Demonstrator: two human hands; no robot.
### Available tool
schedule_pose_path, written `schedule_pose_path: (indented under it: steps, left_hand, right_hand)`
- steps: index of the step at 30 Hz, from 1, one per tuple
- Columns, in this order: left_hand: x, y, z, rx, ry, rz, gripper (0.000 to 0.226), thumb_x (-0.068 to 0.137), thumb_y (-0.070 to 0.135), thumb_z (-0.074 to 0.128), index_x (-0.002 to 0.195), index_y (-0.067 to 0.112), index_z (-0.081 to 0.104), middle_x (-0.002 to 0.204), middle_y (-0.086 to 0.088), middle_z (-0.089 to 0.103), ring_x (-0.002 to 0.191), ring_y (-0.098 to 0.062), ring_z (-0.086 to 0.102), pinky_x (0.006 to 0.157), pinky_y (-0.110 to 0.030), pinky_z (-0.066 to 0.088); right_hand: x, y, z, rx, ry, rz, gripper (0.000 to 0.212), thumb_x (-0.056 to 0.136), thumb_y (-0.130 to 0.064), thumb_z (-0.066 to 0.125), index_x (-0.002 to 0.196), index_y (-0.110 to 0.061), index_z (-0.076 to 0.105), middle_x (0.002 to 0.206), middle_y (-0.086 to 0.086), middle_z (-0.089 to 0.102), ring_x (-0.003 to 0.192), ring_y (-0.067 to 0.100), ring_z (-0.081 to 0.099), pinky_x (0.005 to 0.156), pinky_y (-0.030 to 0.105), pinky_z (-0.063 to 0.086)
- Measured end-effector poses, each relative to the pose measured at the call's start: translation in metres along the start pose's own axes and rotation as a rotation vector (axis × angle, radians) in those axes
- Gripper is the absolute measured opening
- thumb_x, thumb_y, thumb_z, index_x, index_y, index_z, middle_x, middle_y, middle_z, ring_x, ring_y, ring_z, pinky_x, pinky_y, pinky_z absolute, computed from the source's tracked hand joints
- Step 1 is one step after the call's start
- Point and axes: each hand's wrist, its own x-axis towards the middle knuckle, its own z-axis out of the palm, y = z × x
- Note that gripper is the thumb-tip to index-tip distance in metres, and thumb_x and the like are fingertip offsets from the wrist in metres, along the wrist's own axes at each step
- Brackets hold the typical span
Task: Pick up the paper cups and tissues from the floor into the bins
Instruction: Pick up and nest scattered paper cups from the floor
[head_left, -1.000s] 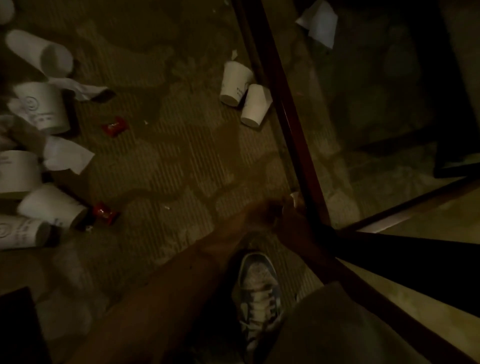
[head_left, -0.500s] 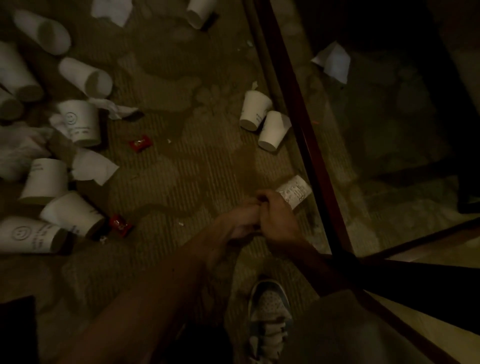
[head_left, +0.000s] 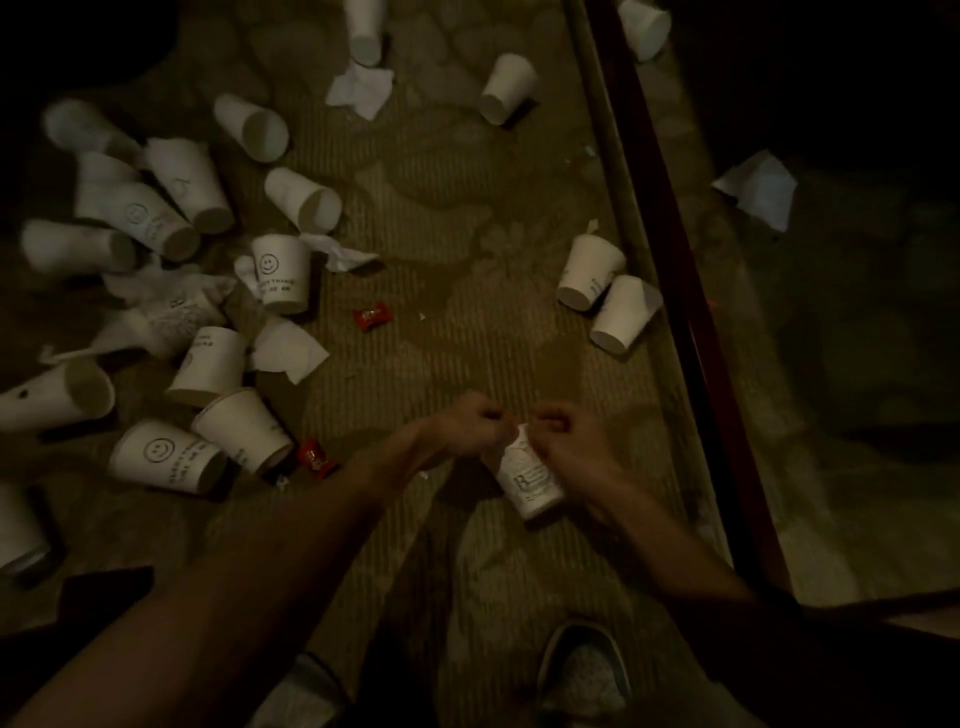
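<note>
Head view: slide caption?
Right hand holds a paper cup, left hand curled at its rim, over carpet strewn with cups, tissues, red wrappers.

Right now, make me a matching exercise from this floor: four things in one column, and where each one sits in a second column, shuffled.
Things
1. printed cup
2. farther red wrapper
3. tissue
4. shoe

Places
A. at the bottom of the view
B. beyond the wooden rail
C. gripped at its rim by the right hand
D. alone on bare carpet, touching nothing

Pairs: 1-C, 2-D, 3-B, 4-A
</note>
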Motion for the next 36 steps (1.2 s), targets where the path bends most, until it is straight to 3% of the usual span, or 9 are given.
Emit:
schedule_pose_path:
  steps: [6,9,14,17,19,22,27,34,36]
  left_hand:
    - [0.001,0.029,-0.039,0.029,0.004,0.087,0.014,0.099,0.016,0.055,0.095,0.015,0.068,0.093,-0.002,0.068,0.078,-0.007,0.062,0.064,-0.018,0.049]
    - [-0.003,0.048,-0.052,0.132,0.072,0.192,0.015,0.098,0.021,0.059,0.093,0.012,0.070,0.089,-0.002,0.070,0.076,-0.006,0.063,0.065,-0.019,0.049]
    - [-0.017,0.048,-0.070,0.218,0.348,0.298,0.029,0.092,0.033,0.066,0.119,0.020,0.066,0.107,0.001,0.064,0.098,-0.013,0.061,0.077,-0.026,0.053]
    - [-0.021,0.029,-0.082,-0.086,0.447,0.222,0.061,0.087,0.044,0.069,0.140,0.024,0.047,0.129,0.000,0.052,0.108,-0.012,0.057,0.080,-0.029,0.054]
    - [-0.024,0.018,-0.085,-0.436,0.326,0.147,0.076,0.079,0.054,0.070,0.144,0.026,0.041,0.127,0.001,0.057,0.100,-0.010,0.061,0.068,-0.023,0.055]
    - [-0.022,-0.003,-0.089,-0.697,0.178,0.112,0.088,0.065,0.066,0.068,0.138,0.023,0.049,0.124,0.000,0.064,0.105,-0.018,0.067,0.078,-0.035,0.059]
    - [-0.020,-0.023,-0.089,-0.695,0.166,0.263,0.079,0.049,0.054,0.083,0.119,0.039,0.051,0.118,0.009,0.062,0.099,-0.008,0.068,0.069,-0.020,0.056]
    - [0.006,-0.019,-0.092,-0.407,0.261,0.359,0.084,0.065,0.025,0.090,0.135,0.027,0.045,0.117,0.014,0.059,0.097,0.000,0.064,0.066,-0.012,0.053]
    - [0.010,-0.020,-0.093,-0.429,0.350,0.375,0.081,0.065,0.021,0.090,0.132,0.029,0.045,0.113,0.015,0.057,0.089,0.009,0.063,0.059,-0.009,0.051]
  right_hand:
    - [-0.007,-0.014,0.010,-0.027,-0.111,-0.084,0.086,0.072,-0.021,0.086,0.142,-0.019,0.036,0.134,-0.001,0.052,0.113,0.017,0.057,0.087,0.033,0.053]
    - [0.000,-0.039,0.013,-0.072,-0.117,-0.157,0.068,0.075,-0.014,0.083,0.131,-0.020,0.044,0.115,-0.008,0.059,0.092,0.000,0.057,0.065,0.013,0.047]
    - [0.014,-0.070,0.017,-0.026,-0.123,-0.188,0.055,0.089,-0.013,0.064,0.138,-0.018,0.042,0.114,-0.005,0.061,0.092,0.004,0.059,0.065,0.018,0.047]
    - [0.016,-0.081,0.027,0.075,-0.098,-0.210,0.061,0.086,-0.027,0.070,0.138,-0.024,0.037,0.114,-0.007,0.059,0.094,0.006,0.062,0.065,0.019,0.050]
    - [0.019,-0.086,0.038,0.089,-0.061,-0.224,0.067,0.087,-0.033,0.069,0.141,-0.025,0.029,0.117,-0.006,0.055,0.101,0.013,0.061,0.074,0.029,0.054]
    - [0.028,-0.092,0.050,0.070,-0.018,-0.272,0.066,0.090,-0.035,0.066,0.141,-0.025,0.025,0.113,-0.007,0.052,0.098,0.013,0.059,0.073,0.028,0.053]
    - [0.024,-0.100,0.062,0.087,-0.060,-0.270,0.075,0.087,-0.042,0.069,0.143,-0.030,0.022,0.109,-0.008,0.052,0.088,0.010,0.061,0.050,0.015,0.051]
    - [0.038,-0.105,0.040,0.089,-0.220,-0.179,0.039,0.098,-0.051,0.045,0.130,-0.028,0.043,0.108,-0.004,0.065,0.078,0.003,0.072,0.057,0.019,0.055]
    - [0.051,-0.115,0.034,0.014,-0.142,-0.195,0.043,0.099,-0.056,0.034,0.127,-0.029,0.052,0.121,-0.002,0.063,0.101,0.010,0.069,0.077,0.029,0.058]
